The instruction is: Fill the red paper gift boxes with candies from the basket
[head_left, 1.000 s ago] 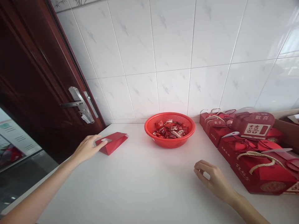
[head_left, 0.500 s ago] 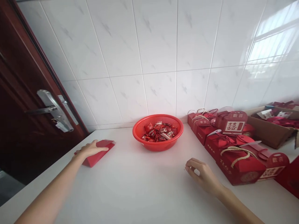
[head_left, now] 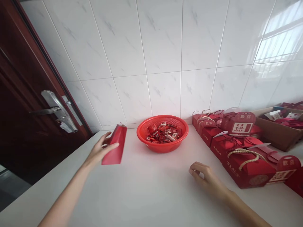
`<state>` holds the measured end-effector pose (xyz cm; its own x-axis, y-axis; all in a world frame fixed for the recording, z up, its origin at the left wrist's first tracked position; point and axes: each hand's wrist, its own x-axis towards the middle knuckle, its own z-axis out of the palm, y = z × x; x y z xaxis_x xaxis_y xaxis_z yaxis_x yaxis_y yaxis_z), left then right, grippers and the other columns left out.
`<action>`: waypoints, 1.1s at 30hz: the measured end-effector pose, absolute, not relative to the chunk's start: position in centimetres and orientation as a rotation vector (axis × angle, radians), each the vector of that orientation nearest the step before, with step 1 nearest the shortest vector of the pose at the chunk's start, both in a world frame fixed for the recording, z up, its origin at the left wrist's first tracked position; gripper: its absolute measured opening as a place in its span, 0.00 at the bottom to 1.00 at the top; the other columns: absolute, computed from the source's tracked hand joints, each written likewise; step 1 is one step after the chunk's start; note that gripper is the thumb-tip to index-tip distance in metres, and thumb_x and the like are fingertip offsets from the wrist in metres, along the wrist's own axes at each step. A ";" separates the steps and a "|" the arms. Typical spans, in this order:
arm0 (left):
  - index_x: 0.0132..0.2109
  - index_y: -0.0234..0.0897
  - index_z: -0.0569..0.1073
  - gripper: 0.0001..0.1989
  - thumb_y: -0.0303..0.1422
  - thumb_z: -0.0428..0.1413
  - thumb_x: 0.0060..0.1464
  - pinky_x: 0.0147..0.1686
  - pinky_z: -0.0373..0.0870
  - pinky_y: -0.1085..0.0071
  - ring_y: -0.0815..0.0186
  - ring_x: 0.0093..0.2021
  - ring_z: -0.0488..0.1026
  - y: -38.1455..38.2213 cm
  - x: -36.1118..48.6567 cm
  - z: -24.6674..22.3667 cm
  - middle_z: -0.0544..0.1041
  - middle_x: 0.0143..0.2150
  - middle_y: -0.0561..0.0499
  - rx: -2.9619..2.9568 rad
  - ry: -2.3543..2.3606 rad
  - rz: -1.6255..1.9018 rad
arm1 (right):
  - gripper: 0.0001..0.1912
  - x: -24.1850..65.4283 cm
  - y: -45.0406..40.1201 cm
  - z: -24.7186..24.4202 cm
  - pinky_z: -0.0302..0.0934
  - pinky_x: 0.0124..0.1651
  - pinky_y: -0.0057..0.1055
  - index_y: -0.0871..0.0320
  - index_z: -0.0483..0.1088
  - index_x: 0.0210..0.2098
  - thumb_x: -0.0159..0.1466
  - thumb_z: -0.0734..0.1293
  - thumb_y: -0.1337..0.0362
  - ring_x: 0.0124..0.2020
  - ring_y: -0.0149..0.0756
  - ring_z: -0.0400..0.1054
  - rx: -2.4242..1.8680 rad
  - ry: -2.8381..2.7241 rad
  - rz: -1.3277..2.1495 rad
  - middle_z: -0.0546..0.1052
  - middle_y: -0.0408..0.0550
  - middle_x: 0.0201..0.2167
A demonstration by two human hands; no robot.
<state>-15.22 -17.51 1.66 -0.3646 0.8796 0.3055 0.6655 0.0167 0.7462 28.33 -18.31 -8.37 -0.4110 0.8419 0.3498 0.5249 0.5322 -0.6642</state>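
Pinching tilted red folded-card packet [head_left: 115, 155] in left grip [head_left: 98, 152], left of round red plastic basket [head_left: 163, 148]. Holding right grip [head_left: 204, 177] loosely curled; cannot tell fingertip contact. Likely picking up packet; calling next for light, steady hold.

Passable across the central tabletop [head_left: 142, 192], between left hand [head_left: 96, 153] and right hand [head_left: 205, 178]. Blocked near the back edge by the red basket [head_left: 163, 147], toward the back-left corner by the red carton [head_left: 116, 150], rightward by gift boxes [head_left: 247, 170].
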 end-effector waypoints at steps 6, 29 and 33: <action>0.56 0.43 0.62 0.34 0.46 0.65 0.45 0.56 0.70 0.54 0.50 0.59 0.68 -20.3 -5.5 -0.5 0.67 0.59 0.41 2.103 1.655 1.503 | 0.21 27.1 -18.6 -6.0 0.62 0.24 0.26 0.57 0.71 0.36 0.70 0.59 0.47 0.27 0.34 0.72 -1.094 -1.976 0.780 0.75 0.46 0.28; 0.53 0.41 0.64 0.18 0.39 0.57 0.58 0.57 0.66 0.56 0.53 0.62 0.64 -20.6 -0.8 -6.6 0.65 0.60 0.41 2.063 1.306 1.797 | 0.11 19.0 -17.5 -2.1 0.62 0.38 0.34 0.57 0.69 0.36 0.64 0.62 0.56 0.32 0.36 0.68 -0.853 -1.663 1.114 0.75 0.46 0.33; 0.59 0.42 0.64 0.24 0.42 0.58 0.59 0.54 0.68 0.61 0.57 0.56 0.71 -20.4 -0.8 -4.6 0.67 0.62 0.41 1.701 1.295 1.837 | 0.18 18.5 -17.2 -1.8 0.60 0.36 0.32 0.57 0.70 0.33 0.65 0.64 0.48 0.33 0.37 0.68 -0.870 -1.709 1.058 0.76 0.46 0.32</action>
<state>-0.83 -20.43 -4.56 -0.2391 0.7470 0.6203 0.3335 -0.5368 0.7750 18.52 -17.17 -1.80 -0.3310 0.8834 0.3317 0.0966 0.3813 -0.9194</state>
